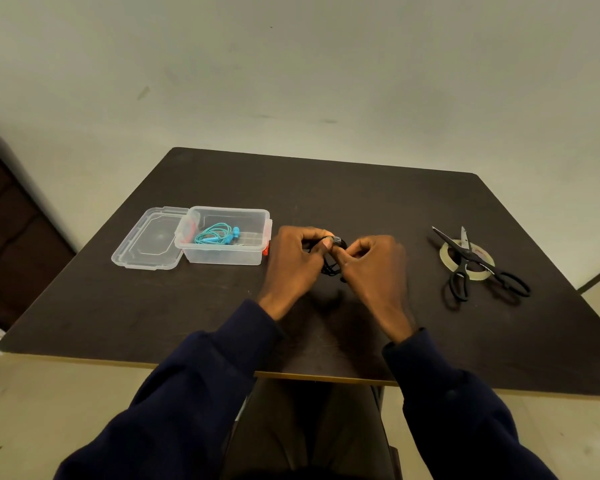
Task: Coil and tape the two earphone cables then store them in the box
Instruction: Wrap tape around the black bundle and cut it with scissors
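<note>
Both hands meet over the table [361,202]: the left hand [297,263] and right hand [374,268] pinch the black earphone cable [330,268] between them, its coil mostly hidden behind the fingers. The blue earphones [219,234] lie coiled inside the open box [229,256].

A dark wooden table [326,188] stands against a plain pale wall [291,64].
</note>
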{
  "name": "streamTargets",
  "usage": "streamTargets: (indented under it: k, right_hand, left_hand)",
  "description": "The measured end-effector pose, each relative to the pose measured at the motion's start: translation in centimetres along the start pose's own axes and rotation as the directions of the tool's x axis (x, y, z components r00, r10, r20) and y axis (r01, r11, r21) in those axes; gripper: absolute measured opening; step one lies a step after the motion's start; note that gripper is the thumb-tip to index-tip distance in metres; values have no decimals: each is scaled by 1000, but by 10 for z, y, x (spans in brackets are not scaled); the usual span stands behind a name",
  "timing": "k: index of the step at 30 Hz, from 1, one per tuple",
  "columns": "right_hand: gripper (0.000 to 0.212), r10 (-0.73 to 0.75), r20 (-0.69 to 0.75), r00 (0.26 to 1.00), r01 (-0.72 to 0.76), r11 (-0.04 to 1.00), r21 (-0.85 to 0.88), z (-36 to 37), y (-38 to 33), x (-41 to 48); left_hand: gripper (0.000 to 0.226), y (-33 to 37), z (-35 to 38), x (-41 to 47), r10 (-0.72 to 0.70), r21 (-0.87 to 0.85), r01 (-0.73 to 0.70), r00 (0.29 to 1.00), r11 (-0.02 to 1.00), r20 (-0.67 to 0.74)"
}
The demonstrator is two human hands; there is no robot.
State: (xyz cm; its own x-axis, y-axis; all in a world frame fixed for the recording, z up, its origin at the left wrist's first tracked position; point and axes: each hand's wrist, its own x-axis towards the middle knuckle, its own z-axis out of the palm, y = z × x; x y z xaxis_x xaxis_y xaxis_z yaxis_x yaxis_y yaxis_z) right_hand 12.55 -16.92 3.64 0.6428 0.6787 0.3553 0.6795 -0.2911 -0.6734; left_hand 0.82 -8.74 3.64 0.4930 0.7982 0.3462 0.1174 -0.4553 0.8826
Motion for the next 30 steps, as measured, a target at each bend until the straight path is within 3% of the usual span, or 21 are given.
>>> streamTargets:
  k: [4,7,12,14,18,25,27,30]
  right_hand:
    - [30,-109,-43,993,99,978,-182,-2,2,1]
    - [26,-247,-35,969,233,946,-224,0,6,0]
    - [36,-291,-21,957,291,957,-4,2,7,-2]
    - [29,-302,-51,952,305,948,91,2,6,-6]
    - [29,-209,-64,976,219,943,249,3,6,-10]
    - [46,-108,168,980,15,880,475,-5,9,-4]
    - [43,-41,234,971,-104,811,576,-9,10,-2]
    - [35,53,321,946,-282,624,729,-15,11,1]
  left_hand:
    - [13,5,-6,3,-8,4,8,1000,1000,17]
    - [12,9,-8,2,-42,-1,42,998,999,52]
    - [14,13,-11,0,-59,-37,63,993,997,102]
    - [14,12,-11,-1,-61,-31,65,992,997,114]
    - [14,9,-11,-2,-86,-40,92,989,995,122]
    - [14,5,-13,-4,-113,-112,129,984,985,138]
    - [14,1,-14,-4,-116,-108,132,983,985,141]
    - [15,-2,-15,-6,-110,-102,127,981,987,160]
